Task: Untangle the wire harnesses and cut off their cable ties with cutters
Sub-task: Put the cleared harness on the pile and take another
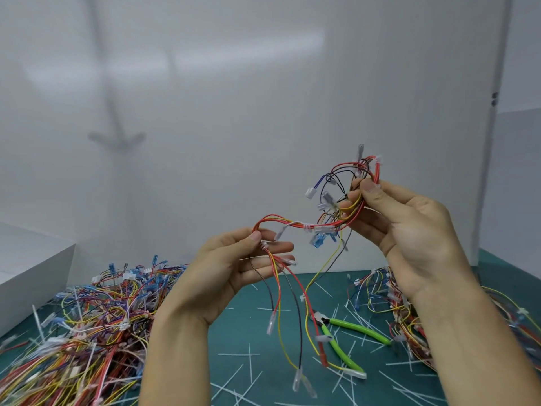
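Against a white wall, above a green cutting mat (240, 329), a person's left hand (234, 273) pinches one end of a wire harness (336, 223), the right hand (409, 230) its coiled end, thumb on top. It stretches left to right between them, a white cable tie (307, 227) midway. Green-handled cutters (345, 332) lie below on the mat, nearer the right hand, between two harness piles (87, 317).

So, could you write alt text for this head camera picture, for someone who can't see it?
Two bare hands hold a tangled harness above a green mat: the left hand pinches one end, the right hand grips the coiled rest. Green cutters lie on the mat below among cut ties, with harness heaps at left and right.
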Action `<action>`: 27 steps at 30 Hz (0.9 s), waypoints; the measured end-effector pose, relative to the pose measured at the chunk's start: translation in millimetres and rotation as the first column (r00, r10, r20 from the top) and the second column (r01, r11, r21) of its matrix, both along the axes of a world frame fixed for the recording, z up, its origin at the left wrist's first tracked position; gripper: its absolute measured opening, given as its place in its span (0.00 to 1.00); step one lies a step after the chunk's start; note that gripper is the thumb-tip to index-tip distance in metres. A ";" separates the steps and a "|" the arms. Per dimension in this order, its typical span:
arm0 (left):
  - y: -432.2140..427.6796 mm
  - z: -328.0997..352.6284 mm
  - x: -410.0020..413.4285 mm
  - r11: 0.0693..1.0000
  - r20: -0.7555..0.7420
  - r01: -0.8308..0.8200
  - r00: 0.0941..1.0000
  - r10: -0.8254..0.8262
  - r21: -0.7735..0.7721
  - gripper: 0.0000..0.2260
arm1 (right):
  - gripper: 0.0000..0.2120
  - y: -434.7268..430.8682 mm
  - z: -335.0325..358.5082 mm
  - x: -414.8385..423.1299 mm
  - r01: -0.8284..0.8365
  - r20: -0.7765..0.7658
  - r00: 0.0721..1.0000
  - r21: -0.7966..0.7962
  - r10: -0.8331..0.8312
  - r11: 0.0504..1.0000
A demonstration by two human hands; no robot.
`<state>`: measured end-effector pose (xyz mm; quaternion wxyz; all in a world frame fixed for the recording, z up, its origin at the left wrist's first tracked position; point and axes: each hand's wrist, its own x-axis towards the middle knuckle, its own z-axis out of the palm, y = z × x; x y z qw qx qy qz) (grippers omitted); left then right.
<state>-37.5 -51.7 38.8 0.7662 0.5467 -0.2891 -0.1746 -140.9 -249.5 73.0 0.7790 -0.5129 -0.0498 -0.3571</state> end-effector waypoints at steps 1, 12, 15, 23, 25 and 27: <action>0.4 0.2 0.0 1.000 0.002 0.004 1.000 -0.004 -0.006 0.13 | 0.05 0.0 0.1 0.1 -0.001 0.000 1.000 -0.001 0.001 1.000; -2.9 -7.4 3.4 0.991 0.023 -0.048 0.999 0.045 0.127 0.10 | 0.08 -3.1 -1.6 0.2 -0.017 0.027 0.999 -0.101 0.020 0.995; -8.7 -15.5 4.0 0.901 0.142 -0.149 0.985 0.099 0.407 0.15 | 0.08 -3.1 -3.0 0.4 0.017 0.029 0.999 -0.177 -0.012 0.984; -31.1 8.4 -10.3 0.957 0.064 -0.286 0.957 0.283 0.052 0.16 | 0.06 8.4 -7.4 5.8 0.052 -0.068 0.992 -0.552 -0.107 0.832; -26.5 17.5 -14.8 0.953 -0.009 -0.303 0.953 0.303 -0.009 0.20 | 0.05 10.6 -9.9 7.1 0.017 -0.133 0.980 -0.691 -0.151 0.723; -20.1 19.8 -16.0 0.930 0.035 -0.360 0.933 0.359 0.072 0.24 | 0.05 13.2 -12.6 8.4 -0.035 -0.183 0.970 -0.757 -0.160 0.653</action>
